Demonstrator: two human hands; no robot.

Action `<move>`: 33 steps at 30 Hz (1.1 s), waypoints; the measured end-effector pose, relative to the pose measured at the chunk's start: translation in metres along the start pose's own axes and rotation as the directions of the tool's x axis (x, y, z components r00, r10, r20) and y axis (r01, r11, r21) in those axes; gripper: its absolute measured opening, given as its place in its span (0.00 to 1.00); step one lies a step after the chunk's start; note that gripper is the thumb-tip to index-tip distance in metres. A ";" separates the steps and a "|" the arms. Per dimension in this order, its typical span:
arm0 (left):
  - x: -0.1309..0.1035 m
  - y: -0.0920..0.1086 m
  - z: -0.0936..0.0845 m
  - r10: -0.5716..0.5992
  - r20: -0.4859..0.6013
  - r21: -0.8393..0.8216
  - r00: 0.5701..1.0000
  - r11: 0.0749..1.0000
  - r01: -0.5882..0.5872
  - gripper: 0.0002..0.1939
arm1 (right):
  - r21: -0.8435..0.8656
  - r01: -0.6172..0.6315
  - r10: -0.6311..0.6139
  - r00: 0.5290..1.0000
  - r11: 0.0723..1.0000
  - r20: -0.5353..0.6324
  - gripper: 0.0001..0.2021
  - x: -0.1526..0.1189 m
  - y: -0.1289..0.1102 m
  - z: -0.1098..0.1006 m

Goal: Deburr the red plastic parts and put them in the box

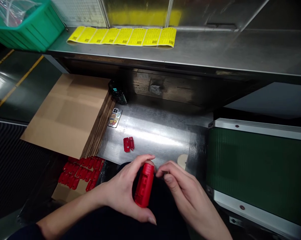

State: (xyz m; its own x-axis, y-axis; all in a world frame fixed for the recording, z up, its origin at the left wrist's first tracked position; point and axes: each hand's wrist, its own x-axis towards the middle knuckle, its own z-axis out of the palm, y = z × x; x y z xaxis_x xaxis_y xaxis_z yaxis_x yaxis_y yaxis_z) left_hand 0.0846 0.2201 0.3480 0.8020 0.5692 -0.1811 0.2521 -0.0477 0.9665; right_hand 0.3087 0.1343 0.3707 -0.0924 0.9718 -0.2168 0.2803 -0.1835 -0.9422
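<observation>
A red plastic cylinder-like part (144,185), with a recessed opening along its side, is held nearly upright in my left hand (126,193). The thumb presses its lower end and the fingers curl round its top. Just right of the part's top is my right hand (184,190), thumb and index finger pinched together; a small dark bit shows between them, too small to name. On the metal table (155,133), beyond my left hand, lies a smaller red piece (128,144).
Stacked cardboard sheets (67,110) stand at left, beside a phone (115,117) and a black device (117,91). Red parts (82,171) fill a box below. A green conveyor (258,173) runs at right. Yellow labels (125,36) and a green bin (35,33) sit on the shelf.
</observation>
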 end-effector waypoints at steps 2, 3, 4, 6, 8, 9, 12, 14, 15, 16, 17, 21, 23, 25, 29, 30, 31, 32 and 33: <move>0.000 0.002 -0.001 0.021 0.020 0.035 1.000 0.999 -0.022 0.66 | -0.035 0.007 -0.005 0.998 0.999 0.063 0.16 0.003 -0.005 0.003; 0.000 0.003 -0.002 0.038 0.025 0.044 0.999 0.998 -0.039 0.64 | -0.067 0.008 -0.004 0.998 0.998 0.068 0.17 0.004 -0.007 0.005; 0.000 0.004 -0.003 0.058 0.024 0.053 0.998 0.997 -0.060 0.63 | -0.101 0.008 -0.001 0.998 0.995 0.069 0.18 0.004 -0.007 0.007; -0.001 0.005 -0.003 0.084 0.015 0.071 0.996 0.994 -0.085 0.62 | -0.160 0.011 0.000 0.998 0.987 0.070 0.18 0.004 -0.008 0.010; -0.001 0.004 -0.003 0.096 0.010 0.082 0.995 0.992 -0.097 0.62 | -0.210 0.023 -0.006 0.997 0.977 0.083 0.17 0.003 -0.009 0.010; -0.001 0.003 -0.003 0.104 0.008 0.082 0.995 0.991 -0.104 0.62 | -0.232 0.034 -0.014 0.996 0.972 0.086 0.17 0.002 -0.009 0.010; -0.002 0.001 -0.003 0.135 0.003 0.085 0.991 0.987 -0.135 0.61 | -0.289 0.078 -0.056 0.995 0.954 0.082 0.17 0.001 -0.011 0.009; -0.002 0.000 -0.002 0.157 0.004 0.088 0.988 0.984 -0.157 0.61 | -0.323 0.111 -0.091 0.993 0.940 0.075 0.17 0.002 -0.011 0.009; -0.002 0.000 -0.002 0.163 0.008 0.088 0.987 0.983 -0.163 0.62 | -0.338 0.124 -0.105 0.992 0.933 0.072 0.17 0.003 -0.011 0.009; -0.002 0.000 -0.002 0.161 0.012 0.088 0.987 0.983 -0.161 0.62 | -0.349 0.134 -0.118 0.991 0.927 0.067 0.17 0.003 -0.012 0.009; -0.002 0.000 -0.002 0.153 0.017 0.086 0.988 0.984 -0.154 0.62 | -0.357 0.140 -0.126 0.990 0.923 0.061 0.16 0.004 -0.012 0.009; -0.002 0.001 -0.003 0.128 0.025 0.085 0.991 0.988 -0.130 0.61 | -0.371 0.143 -0.135 0.990 0.917 0.049 0.16 0.005 -0.012 0.011; -0.002 0.001 -0.003 0.127 0.025 0.092 0.992 0.987 -0.128 0.61 | -0.371 0.138 -0.129 0.990 0.918 0.049 0.16 0.005 -0.012 0.011; -0.002 0.001 -0.003 0.118 0.024 0.099 0.993 0.988 -0.120 0.61 | -0.369 0.138 -0.129 0.990 0.919 0.048 0.16 0.005 -0.012 0.012; -0.001 0.003 -0.003 0.100 0.030 0.105 0.995 0.989 -0.102 0.60 | -0.387 0.140 -0.130 0.990 0.912 0.051 0.16 0.005 -0.013 0.011; -0.001 0.003 -0.003 0.097 0.030 0.108 0.995 0.989 -0.100 0.60 | -0.394 0.138 -0.127 0.990 0.909 0.054 0.16 0.006 -0.013 0.011; 0.000 0.004 -0.003 0.097 0.028 0.110 0.995 0.989 -0.100 0.60 | -0.400 0.135 -0.121 0.991 0.907 0.059 0.16 0.006 -0.013 0.011; 0.000 0.004 -0.003 0.099 0.026 0.113 0.995 0.988 -0.101 0.59 | -0.403 0.130 -0.113 0.991 0.906 0.064 0.16 0.006 -0.013 0.011; 0.000 0.004 -0.003 0.100 0.025 0.117 0.995 0.988 -0.102 0.59 | -0.406 0.125 -0.107 0.992 0.905 0.068 0.16 0.007 -0.013 0.011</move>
State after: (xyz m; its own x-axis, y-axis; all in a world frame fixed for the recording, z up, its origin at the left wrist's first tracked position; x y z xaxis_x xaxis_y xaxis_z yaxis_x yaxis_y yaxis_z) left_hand 0.0840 0.2227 0.3525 0.8364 0.5410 -0.0877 0.2301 -0.2014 0.9521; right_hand 0.2942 0.1417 0.3784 -0.1866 0.9735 -0.1321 0.6298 0.0153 -0.7766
